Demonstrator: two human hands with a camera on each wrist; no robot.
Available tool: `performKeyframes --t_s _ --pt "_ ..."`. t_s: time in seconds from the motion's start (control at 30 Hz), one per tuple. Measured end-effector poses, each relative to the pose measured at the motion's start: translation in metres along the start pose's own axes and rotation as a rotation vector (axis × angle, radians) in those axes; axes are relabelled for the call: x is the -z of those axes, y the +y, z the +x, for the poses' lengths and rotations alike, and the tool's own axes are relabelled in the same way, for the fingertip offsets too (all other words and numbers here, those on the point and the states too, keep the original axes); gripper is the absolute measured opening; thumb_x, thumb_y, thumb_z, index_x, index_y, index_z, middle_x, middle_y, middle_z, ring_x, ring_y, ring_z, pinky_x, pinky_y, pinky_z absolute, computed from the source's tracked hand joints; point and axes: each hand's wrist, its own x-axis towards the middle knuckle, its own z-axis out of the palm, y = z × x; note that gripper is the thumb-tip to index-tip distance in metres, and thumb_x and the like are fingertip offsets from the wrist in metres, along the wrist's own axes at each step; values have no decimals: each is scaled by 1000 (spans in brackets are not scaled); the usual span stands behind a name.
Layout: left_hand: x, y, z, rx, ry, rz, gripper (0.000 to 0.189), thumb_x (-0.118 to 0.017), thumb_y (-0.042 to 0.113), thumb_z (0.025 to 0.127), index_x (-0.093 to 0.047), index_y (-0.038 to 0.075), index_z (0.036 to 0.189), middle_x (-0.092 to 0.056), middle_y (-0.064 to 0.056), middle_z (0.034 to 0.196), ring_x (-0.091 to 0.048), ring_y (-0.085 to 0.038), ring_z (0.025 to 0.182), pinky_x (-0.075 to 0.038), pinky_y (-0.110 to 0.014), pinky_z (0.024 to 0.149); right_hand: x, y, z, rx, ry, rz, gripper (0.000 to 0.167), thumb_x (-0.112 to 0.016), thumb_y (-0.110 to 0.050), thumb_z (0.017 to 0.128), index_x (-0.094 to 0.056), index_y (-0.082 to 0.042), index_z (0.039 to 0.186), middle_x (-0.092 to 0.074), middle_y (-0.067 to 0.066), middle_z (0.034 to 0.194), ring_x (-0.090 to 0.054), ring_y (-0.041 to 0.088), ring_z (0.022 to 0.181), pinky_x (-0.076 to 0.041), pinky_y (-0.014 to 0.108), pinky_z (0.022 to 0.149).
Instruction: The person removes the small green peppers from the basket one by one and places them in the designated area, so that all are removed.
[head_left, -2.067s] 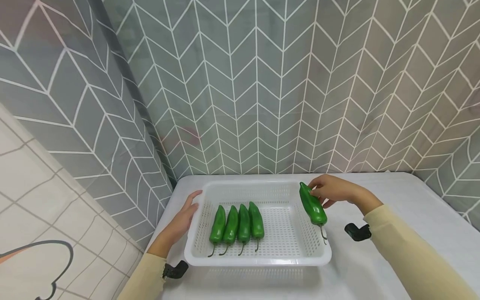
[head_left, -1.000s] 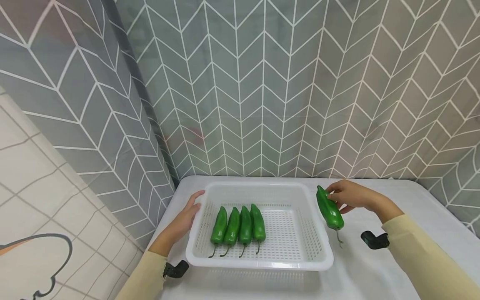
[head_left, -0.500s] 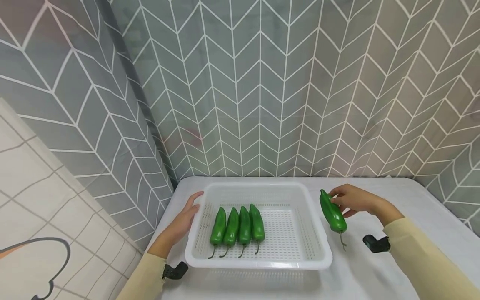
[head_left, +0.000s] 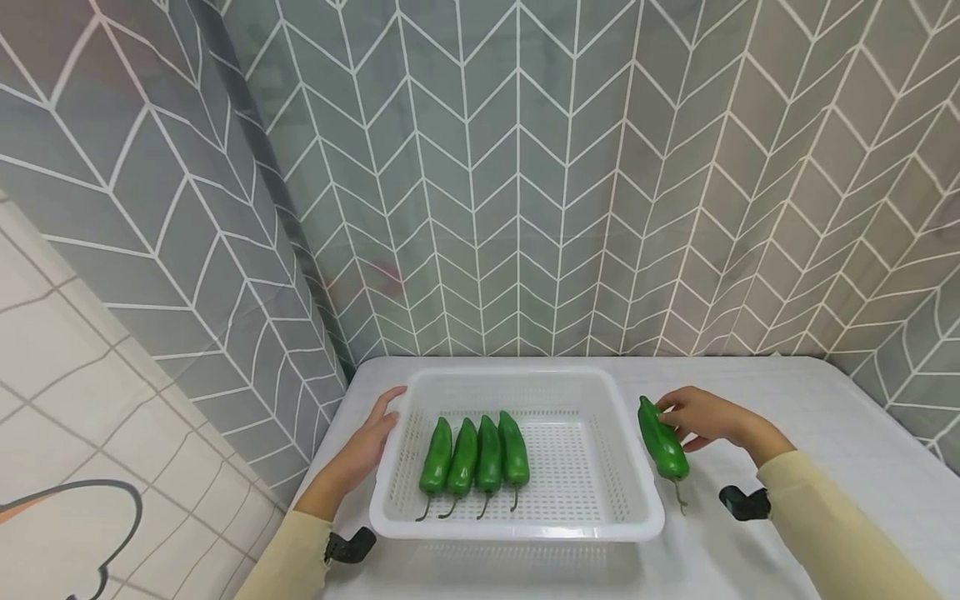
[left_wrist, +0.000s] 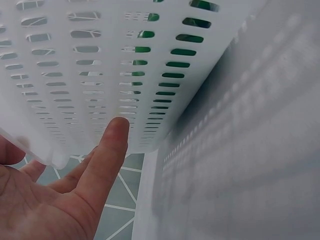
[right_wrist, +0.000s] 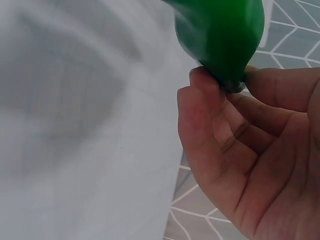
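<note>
My right hand (head_left: 705, 417) pinches a green chili pepper (head_left: 663, 443) between thumb and fingertips, just outside the basket's right rim. Its stem points down toward me in the head view. Close up in the right wrist view, the fingertips meet at the narrow end of the pepper (right_wrist: 220, 35). Several similar green peppers (head_left: 487, 457) lie side by side in the left half of a white perforated basket (head_left: 517, 531). My left hand (head_left: 366, 442) touches the basket's left side with fairly straight fingers; in the left wrist view one fingertip meets the slotted wall (left_wrist: 90, 75).
The basket stands on a table with a white cloth (head_left: 825, 433). Behind it hangs a grey curtain (head_left: 517, 183) with white chevron lines, and a folded panel (head_left: 187, 208) of it runs down the left. A white tiled-pattern cloth (head_left: 90, 400) is at lower left.
My right hand has carried the pepper rightward from over the basket's right rim to outside it, then slightly lower toward the table. The left hand stays at the basket's left side.
</note>
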Motion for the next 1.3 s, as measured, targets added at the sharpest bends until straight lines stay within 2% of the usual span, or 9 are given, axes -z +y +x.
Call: performKeyframes --t_s 0.4,0.63,0.83,0.97,1.3 --pt "1 -2 1 36 33 -3 47 -22 27 113 -15 34 160 -36 -15 158 -46 -38 137 -50 -44 99 -15 12 11 -34 -9 5 34 -53 -8 102 -56 16 127 -66 17 105 -68 25 86 -61 45 70" --pt "0 0 0 24 21 -3 48 -23 29 113 -14 30 160 -34 -18 159 -44 -40 139 -49 -43 100 -23 17 14 -70 -1 8 33 -53 -6 101 -56 15 127 -66 16 104 -66 24 84 -61 45 71" --pt "0 0 0 25 19 -2 48 -23 30 113 -13 30 160 -35 -20 158 -47 -41 136 -52 -43 95 -29 21 18 -96 7 -17 32 -53 -6 100 -57 14 125 -66 14 102 -67 23 82 -61 46 71" --pt "-1 0 0 26 22 -5 49 -23 28 113 -13 29 161 -35 -18 158 -47 -40 136 -52 -42 96 -31 23 20 -113 14 -31 32 -53 -5 99 -57 15 124 -66 14 99 -67 22 80 -61 46 70" --pt "0 -1 0 14 10 -1 48 -22 29 113 -13 29 161 -35 -20 157 -48 -41 135 -53 -42 94 -34 27 20 -101 26 -30 34 -51 -5 100 -55 17 125 -66 12 95 -65 20 77 -61 45 69"
